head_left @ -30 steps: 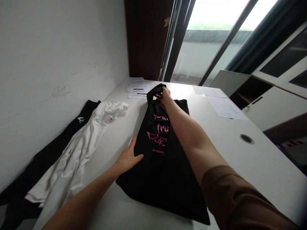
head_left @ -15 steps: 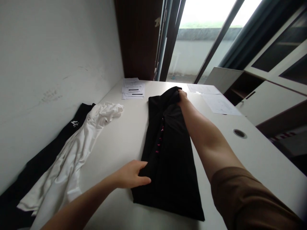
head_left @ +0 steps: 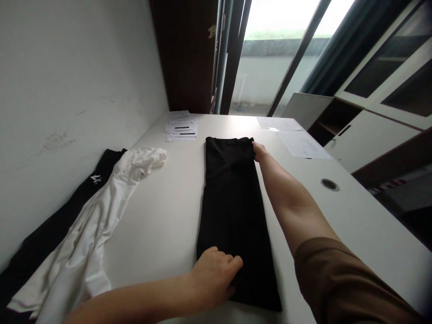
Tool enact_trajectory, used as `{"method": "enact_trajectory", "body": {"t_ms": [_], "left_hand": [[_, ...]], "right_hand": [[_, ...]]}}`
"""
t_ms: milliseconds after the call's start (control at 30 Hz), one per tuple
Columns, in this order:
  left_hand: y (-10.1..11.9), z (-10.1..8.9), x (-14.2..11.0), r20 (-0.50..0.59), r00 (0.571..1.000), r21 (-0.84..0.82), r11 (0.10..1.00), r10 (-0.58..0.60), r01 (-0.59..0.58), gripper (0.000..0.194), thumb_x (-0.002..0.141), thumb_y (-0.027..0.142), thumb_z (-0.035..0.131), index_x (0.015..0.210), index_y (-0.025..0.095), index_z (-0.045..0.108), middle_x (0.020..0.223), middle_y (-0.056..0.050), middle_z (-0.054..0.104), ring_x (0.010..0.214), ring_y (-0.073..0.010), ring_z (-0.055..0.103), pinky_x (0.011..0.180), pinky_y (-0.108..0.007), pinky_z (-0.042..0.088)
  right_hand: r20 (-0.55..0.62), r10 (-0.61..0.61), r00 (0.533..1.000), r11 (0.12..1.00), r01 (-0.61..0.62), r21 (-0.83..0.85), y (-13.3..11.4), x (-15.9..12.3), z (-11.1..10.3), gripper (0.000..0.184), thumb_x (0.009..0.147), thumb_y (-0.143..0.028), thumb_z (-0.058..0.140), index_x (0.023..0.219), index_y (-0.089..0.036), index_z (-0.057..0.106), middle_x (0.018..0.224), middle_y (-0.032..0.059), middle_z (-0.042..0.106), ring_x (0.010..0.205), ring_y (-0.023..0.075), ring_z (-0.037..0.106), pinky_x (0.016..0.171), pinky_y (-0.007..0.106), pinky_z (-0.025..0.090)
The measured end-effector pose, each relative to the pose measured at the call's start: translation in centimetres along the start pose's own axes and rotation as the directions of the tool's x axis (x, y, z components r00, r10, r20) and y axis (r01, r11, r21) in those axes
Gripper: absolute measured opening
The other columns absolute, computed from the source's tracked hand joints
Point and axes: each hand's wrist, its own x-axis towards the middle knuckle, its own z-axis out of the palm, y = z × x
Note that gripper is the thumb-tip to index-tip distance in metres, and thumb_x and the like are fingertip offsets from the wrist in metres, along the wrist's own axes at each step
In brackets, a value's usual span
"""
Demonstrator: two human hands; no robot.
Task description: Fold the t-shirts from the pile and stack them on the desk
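- Pink lettering that showed in a strip half a second ago is now covered. Your black shirt's [head_left: 232, 202] far end has come down flat, and your left hand [head_left: 215, 275] has shifted from the left edge onto the cloth. Where does the shirt lie?

- Ahead of you on the white table [head_left: 155, 220], folded into a long strip, 12 to 6 o'clock. Taking its middle as the dial's centre: white shirt [head_left: 114, 193] at 9, papers [head_left: 182, 128] at 11, both apart from it.

- Handling?

- Judged from the drape: light, soft, limp, not fragile. Likely to slide on the smooth top and crease if dragged. Take hold at a corner, all layers pinched together, and steady the rest with a flat palm.

- Your hands?

- Right hand [head_left: 259, 151], at 1 o'clock: closed to a pinch, apparently on the far right corner. Left, at 7: loosely curled, knuckles up, over the near part. Fingertips mostly hidden; cannot tell whether they grip cloth or merely press it.
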Motion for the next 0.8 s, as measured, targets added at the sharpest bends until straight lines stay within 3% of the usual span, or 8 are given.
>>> {"method": "enact_trajectory", "body": {"t_ms": [100, 200, 300, 467, 567, 700, 800], "left_hand": [[0.2, 0.5, 0.1, -0.008, 0.995, 0.005, 0.995, 0.099, -0.099, 0.034, 0.086, 0.031, 0.068, 0.116, 0.02, 0.054, 0.102, -0.004, 0.073, 0.093, -0.0242, 0.07, 0.082, -0.037, 0.049], [0.1, 0.9, 0.2, -0.009, 0.979, 0.014, 0.979, 0.202, -0.202, 0.039, 0.088, 0.03, 0.065, 0.124, 0.021, 0.053, 0.103, -0.004, 0.071, 0.093, -0.0227, 0.068, 0.079, -0.035, 0.047], [-0.2, 1.3, 0.1, -0.035, 0.962, 0.018, 0.962, 0.272, -0.272, 0.045, 0.092, 0.033, 0.062, 0.134, 0.022, 0.05, 0.106, -0.004, 0.069, 0.096, -0.0225, 0.065, 0.082, -0.036, 0.045], [-1.3, 0.6, -0.3, -0.131, 0.936, -0.024, 0.943, 0.326, -0.332, 0.05, 0.096, 0.045, 0.061, 0.141, 0.025, 0.05, 0.116, -0.005, 0.068, 0.107, -0.0239, 0.062, 0.095, -0.039, 0.045], [-2.9, -0.2, 0.0, -0.214, 0.943, -0.04, 0.963, 0.254, -0.268, 0.048, 0.097, 0.041, 0.061, 0.142, 0.024, 0.053, 0.136, -0.008, 0.063, 0.13, -0.0259, 0.053, 0.116, -0.044, 0.035], [-4.5, -0.2, 0.3, -0.187, 0.959, 0.016, 0.977, 0.212, -0.213, 0.071, 0.094, 0.053, 0.063, 0.156, 0.025, 0.042, 0.167, -0.014, 0.034, 0.156, -0.0351, 0.024, 0.127, -0.06, 0.01], [-4.1, 0.4, 0.2, -0.124, 0.956, 0.053, 0.964, 0.266, -0.261, 0.078, 0.096, 0.059, 0.058, 0.162, 0.025, 0.033, 0.172, -0.015, 0.018, 0.159, -0.0369, 0.015, 0.126, -0.066, 0.004]], "right_hand": [[-0.066, -0.026, 0.997, 0.953, 0.005, -0.303, 1.4, 0.4, -1.1, 0.029, 0.093, -0.035, 0.066, 0.113, -0.015, 0.059, 0.094, 0.0106, 0.068, 0.08, 0.0209, 0.064, 0.072, 0.034, 0.057], [-0.036, -0.183, 0.982, 0.792, 0.125, -0.598, 2.7, 1.0, -1.7, 0.046, 0.09, -0.031, 0.069, 0.131, -0.019, 0.054, 0.115, 0.0143, 0.066, 0.102, 0.0266, 0.065, 0.091, 0.04, 0.054], [0.019, -0.321, 0.947, 0.634, 0.23, -0.738, 4.2, 0.8, -1.9, 0.051, 0.091, -0.03, 0.064, 0.139, -0.018, 0.053, 0.13, 0.0189, 0.058, 0.117, 0.0317, 0.059, 0.102, 0.046, 0.048], [0.069, -0.495, 0.866, 0.565, 0.381, -0.732, 7.2, -2.0, -2.7, 0.04, 0.095, -0.034, 0.054, 0.13, -0.016, 0.063, 0.132, 0.0196, 0.055, 0.127, 0.035, 0.051, 0.108, 0.051, 0.045], [0.18, -0.574, 0.799, 0.538, 0.533, -0.653, 8.7, -4.6, -3.8, 0.042, 0.097, -0.038, 0.053, 0.133, -0.019, 0.063, 0.139, 0.0172, 0.053, 0.132, 0.0331, 0.049, 0.114, 0.052, 0.042], [0.425, -0.608, 0.671, 0.405, 0.722, -0.56, 9.6, -8.9, -5.7, 0.046, 0.097, -0.042, 0.054, 0.139, -0.024, 0.062, 0.156, 0.0113, 0.046, 0.146, 0.0328, 0.038, 0.122, 0.055, 0.034], [0.589, -0.536, 0.604, 0.326, 0.792, -0.516, 10.0, -12.1, -7.1, 0.043, 0.1, -0.041, 0.051, 0.137, -0.026, 0.065, 0.154, 0.0076, 0.051, 0.148, 0.0318, 0.039, 0.123, 0.055, 0.033]]}}
